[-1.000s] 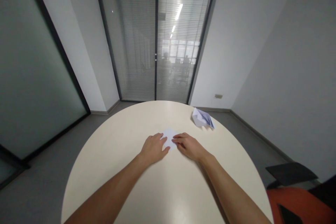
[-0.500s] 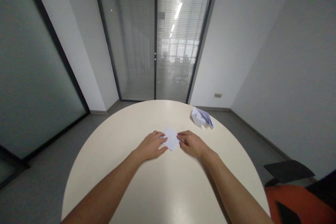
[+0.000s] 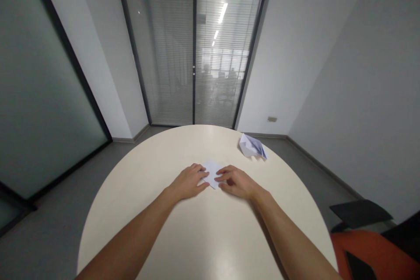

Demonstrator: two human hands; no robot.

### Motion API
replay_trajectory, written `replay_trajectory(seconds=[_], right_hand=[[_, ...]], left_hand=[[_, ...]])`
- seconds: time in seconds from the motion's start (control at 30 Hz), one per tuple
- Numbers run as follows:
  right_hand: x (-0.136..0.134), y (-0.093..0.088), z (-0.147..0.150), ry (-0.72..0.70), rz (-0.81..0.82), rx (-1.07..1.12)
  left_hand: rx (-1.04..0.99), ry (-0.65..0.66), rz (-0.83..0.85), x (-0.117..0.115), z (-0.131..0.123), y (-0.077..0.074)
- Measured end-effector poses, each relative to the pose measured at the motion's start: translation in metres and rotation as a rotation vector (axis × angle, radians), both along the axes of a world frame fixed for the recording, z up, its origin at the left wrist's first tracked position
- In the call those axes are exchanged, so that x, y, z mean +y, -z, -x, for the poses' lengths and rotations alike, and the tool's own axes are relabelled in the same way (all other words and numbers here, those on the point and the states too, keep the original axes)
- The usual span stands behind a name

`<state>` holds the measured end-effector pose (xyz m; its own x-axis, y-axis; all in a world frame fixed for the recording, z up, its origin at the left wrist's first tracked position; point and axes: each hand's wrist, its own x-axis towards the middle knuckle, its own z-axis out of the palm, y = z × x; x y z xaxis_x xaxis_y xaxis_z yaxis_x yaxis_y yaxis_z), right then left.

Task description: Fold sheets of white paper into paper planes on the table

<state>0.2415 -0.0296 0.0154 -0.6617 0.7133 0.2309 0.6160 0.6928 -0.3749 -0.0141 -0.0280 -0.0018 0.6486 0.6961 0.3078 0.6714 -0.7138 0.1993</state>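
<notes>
A small folded sheet of white paper [image 3: 211, 170] lies flat on the table, one corner pointing toward me. My left hand [image 3: 193, 182] rests at its left edge, fingers apart, with fingertips on the paper. From the right, my right hand [image 3: 235, 180] reaches over the paper, its fingertips touching the right part and covering that corner. The fingers of this hand are bent but spread, and nothing is gripped between them.
The round cream table [image 3: 203, 232] fills the middle. A folded white paper shape [image 3: 252, 146] stands near its far right edge. An orange chair [image 3: 370, 253] with a black armrest [image 3: 361, 213] is at the lower right. Beyond the table is a glass partition with blinds [image 3: 170, 52].
My right hand has slid a little to the left, further over the paper. My left hand and the folded shape at the far right have stayed in place.
</notes>
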Motion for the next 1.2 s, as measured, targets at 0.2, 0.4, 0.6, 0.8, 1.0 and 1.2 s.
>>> replay_trajectory(seconds=[0.2, 0.4, 0.6, 0.8, 1.0, 1.2], right_hand=[[0.0033, 0.0045, -0.0002, 0.009, -0.001, 0.051], [0.006, 0.0065, 0.0025, 0.079, 0.004, 0.057], [0.0075, 0.0081, 0.0033, 0.146, -0.006, 0.043], [0.0064, 0.0056, 0.0065, 0.19, -0.004, 0.075], [0.0041, 0.0055, 0.0064, 0.213, -0.002, 0.049], [0.0054, 0.0048, 0.0057, 0.218, 0.032, 0.143]], left_hand=[[-0.004, 0.006, -0.006, 0.0023, 0.001, 0.0018], [-0.024, -0.002, 0.003, 0.0055, 0.0002, 0.0043], [-0.015, -0.013, -0.001, 0.0066, 0.0003, 0.0052], [-0.041, -0.101, 0.043, 0.0072, -0.0011, 0.0011], [-0.046, -0.163, 0.069, 0.008, -0.0037, 0.0021], [-0.101, -0.192, 0.105, 0.0079, -0.0034, 0.0004]])
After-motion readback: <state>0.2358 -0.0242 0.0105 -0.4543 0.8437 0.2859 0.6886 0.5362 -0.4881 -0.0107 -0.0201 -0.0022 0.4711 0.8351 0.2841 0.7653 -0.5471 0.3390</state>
